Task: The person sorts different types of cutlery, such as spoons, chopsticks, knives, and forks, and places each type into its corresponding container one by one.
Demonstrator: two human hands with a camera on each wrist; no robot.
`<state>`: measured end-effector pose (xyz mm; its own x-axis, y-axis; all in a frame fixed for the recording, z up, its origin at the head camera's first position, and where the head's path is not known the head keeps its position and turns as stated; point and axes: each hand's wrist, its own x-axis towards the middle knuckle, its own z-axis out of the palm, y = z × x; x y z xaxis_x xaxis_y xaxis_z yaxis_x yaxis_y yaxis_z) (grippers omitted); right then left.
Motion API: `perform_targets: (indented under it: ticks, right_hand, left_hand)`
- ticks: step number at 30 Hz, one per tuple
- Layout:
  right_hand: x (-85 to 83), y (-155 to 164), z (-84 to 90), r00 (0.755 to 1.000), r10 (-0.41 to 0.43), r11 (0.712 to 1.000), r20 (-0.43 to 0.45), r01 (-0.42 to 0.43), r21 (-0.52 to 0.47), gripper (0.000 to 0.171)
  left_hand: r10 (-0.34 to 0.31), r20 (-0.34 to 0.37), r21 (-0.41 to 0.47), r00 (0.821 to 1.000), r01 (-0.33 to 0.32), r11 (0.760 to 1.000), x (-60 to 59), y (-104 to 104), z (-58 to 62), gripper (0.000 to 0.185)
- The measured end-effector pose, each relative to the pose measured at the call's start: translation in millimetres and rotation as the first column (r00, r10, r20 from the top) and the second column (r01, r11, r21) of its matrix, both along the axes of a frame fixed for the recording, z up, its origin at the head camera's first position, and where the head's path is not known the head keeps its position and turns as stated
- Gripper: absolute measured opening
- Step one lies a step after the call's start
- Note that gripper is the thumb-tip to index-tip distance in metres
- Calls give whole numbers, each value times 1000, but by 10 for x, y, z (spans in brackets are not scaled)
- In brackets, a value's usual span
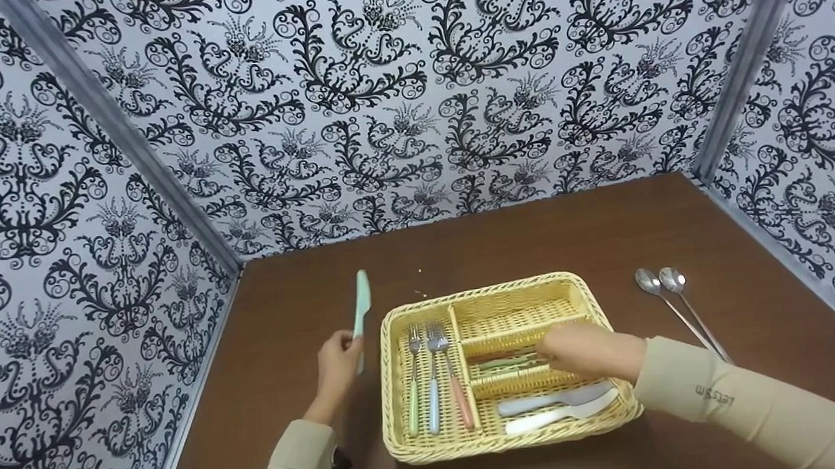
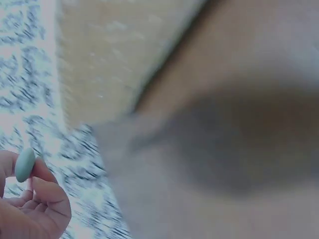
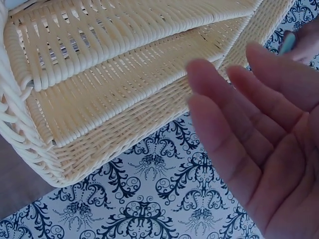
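A mint-green knife [image 1: 361, 304] stands blade away from me, its handle pinched in my left hand [image 1: 337, 368], left of the wicker basket [image 1: 427, 457]. In the left wrist view, thumb and fingers close around the green handle [image 2: 25, 166]. My right hand [image 1: 588, 350] hovers over the basket's right side; the right wrist view shows its fingers [image 3: 219, 134] loosely bent and holding nothing. Forks with green, blue and pink handles [image 1: 434, 406] lie in the left compartment. A grey-blue knife [image 1: 537, 401] and a white knife [image 1: 545, 420] lie in the front right compartment.
Two metal spoons [image 1: 673, 281] lie on the brown table [image 1: 286, 296] right of the basket. Greenish and reddish pieces [image 1: 504, 362] show in the middle compartment, partly hidden by my right hand. Patterned wall panels [image 1: 384, 123] enclose the table's back and sides.
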<state>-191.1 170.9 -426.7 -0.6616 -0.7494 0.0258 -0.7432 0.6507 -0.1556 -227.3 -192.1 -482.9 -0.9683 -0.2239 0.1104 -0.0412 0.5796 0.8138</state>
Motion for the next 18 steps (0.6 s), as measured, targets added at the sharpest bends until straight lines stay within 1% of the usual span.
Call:
perform_targets:
  ticks: [2,3,5,7,9,11,12,13,15,16,18]
  right_hand:
    - [3,-17,3,999,3,999,-43,-5,-43,10]
    - [3,-28,5,998,4,998,-69,-8,-63,11]
    - [3,-53,8,988,15,995,-151,-30,-98,10]
    - [2,-84,6,970,39,987,-241,-75,-145,9]
    - [-2,-124,6,932,56,974,-358,-130,-186,8]
    - [-3,-169,8,881,60,957,-469,-185,-225,11]
    - [-4,-192,7,856,55,949,-514,-205,-240,13]
    - [2,-216,15,838,47,945,-543,-214,-248,15]
    - [21,-260,30,811,34,938,-584,-227,-261,21]
    - [30,-281,36,805,28,935,-592,-230,-269,26]
    - [51,-317,45,795,21,932,-606,-234,-275,27]
  left_hand:
    - [-11,-37,28,999,12,1000,6,132,95,13]
    - [-25,-55,42,998,28,999,19,202,137,12]
    - [-79,-94,53,992,85,995,52,337,207,11]
    - [-160,-114,40,980,166,985,102,467,261,10]
    - [-265,-124,50,956,272,961,161,597,306,11]
    - [-357,-107,51,928,363,930,229,726,351,12]
    - [-398,-101,48,912,404,913,266,788,377,13]
    - [-433,-95,45,896,439,897,305,849,400,13]
    - [-482,-69,16,873,484,875,384,969,447,13]
    - [-500,-54,-10,865,500,866,418,1022,463,13]
    - [-535,-40,-45,844,533,845,473,1119,489,12]
